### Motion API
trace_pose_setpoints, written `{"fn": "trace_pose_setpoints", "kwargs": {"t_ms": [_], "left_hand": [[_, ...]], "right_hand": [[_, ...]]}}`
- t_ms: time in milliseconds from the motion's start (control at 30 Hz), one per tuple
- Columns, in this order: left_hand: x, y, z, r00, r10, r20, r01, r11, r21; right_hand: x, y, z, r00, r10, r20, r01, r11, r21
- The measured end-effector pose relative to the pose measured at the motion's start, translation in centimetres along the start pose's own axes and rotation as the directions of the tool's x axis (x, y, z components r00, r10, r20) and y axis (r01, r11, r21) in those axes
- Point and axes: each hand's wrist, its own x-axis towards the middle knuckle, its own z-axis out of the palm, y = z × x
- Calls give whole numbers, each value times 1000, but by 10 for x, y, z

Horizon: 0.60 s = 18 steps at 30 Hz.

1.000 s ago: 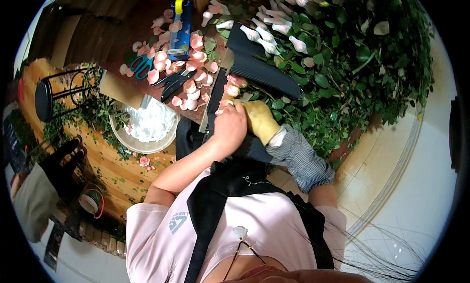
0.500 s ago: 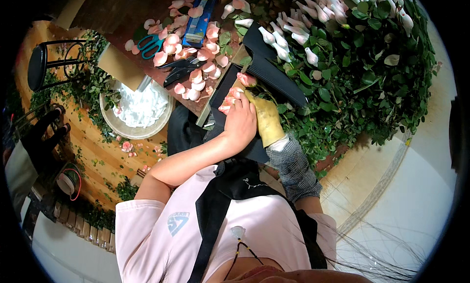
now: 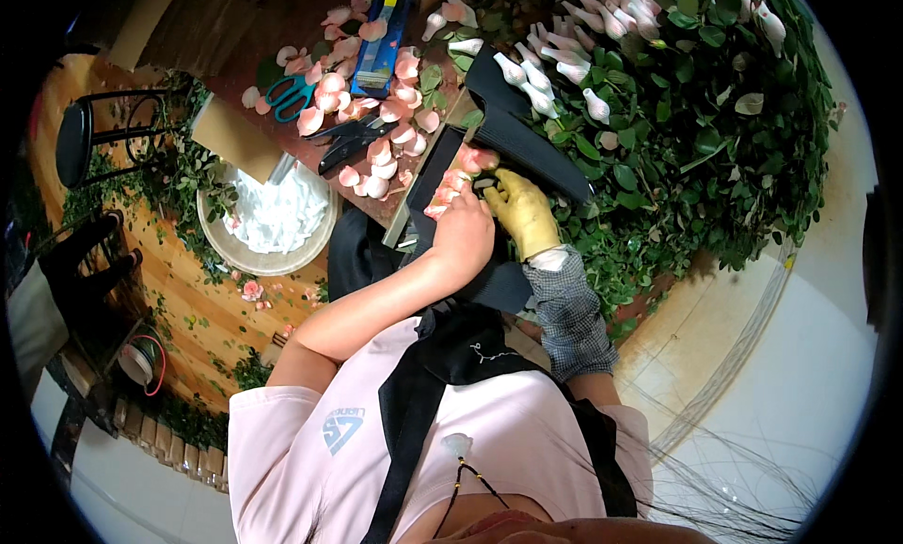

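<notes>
Several pink roses [image 3: 451, 184] lie in a row over a dark corrugated sheet [image 3: 432, 176] in front of me. My bare left hand [image 3: 465, 236] has its fingers closed over the nearest rose heads; its fingertips are partly hidden. Beside it on the right is my right hand [image 3: 527, 215] in a yellow glove, thumb and fingers apart, close to the roses' stem side. I see nothing held in it. Another black corrugated flap [image 3: 529, 130] stands up just beyond the glove.
Loose petals [image 3: 404, 93], black pruning shears [image 3: 353, 138], teal scissors [image 3: 290, 96] and a blue tape dispenser [image 3: 384, 41] lie on the table. A basin [image 3: 268, 259] of white netting sleeves [image 3: 278, 210] stands left. Leafy roses in white sleeves [image 3: 596, 107] are heaped right.
My gloved right hand has drawn back from the roses, and its fingers have spread. My left hand stays on the rose heads, with more of the row now showing.
</notes>
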Motion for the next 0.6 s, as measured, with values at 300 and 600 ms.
{"fn": "trace_pose_setpoints", "kwargs": {"t_ms": [300,600], "left_hand": [[41,-95,-2,903,-143,-405,-93,855,-510],[59,-92,49,912,-130,-389,-77,877,-474]], "right_hand": [[-4,-4,12,985,-160,-63,144,967,-208],[-21,-31,-22,957,-115,-266,144,985,93]]}}
